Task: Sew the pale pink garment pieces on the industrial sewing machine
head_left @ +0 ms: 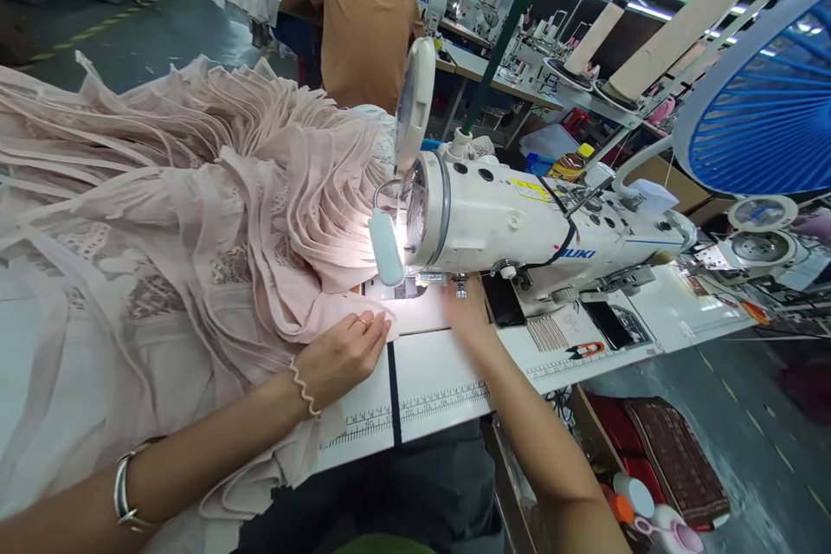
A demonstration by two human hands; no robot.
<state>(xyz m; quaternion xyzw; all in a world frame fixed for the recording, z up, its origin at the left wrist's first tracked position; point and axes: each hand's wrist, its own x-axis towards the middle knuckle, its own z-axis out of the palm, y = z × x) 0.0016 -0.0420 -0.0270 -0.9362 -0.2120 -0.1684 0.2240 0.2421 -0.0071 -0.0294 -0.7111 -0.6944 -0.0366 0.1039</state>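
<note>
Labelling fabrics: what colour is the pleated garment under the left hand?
Pale dusty pink, the pleated garment has lace-like cutout panels; the left hand rests on its edge. Head view.

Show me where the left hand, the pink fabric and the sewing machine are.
left hand (pixel 341 355), head view, on the back of the hand.
pink fabric (pixel 195 216), head view, on the pleated middle.
sewing machine (pixel 519 221), head view, on the white arm.

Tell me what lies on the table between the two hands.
In the head view, bare white table with a black line and printed ruler marks lies between the left hand and right hand.
</note>
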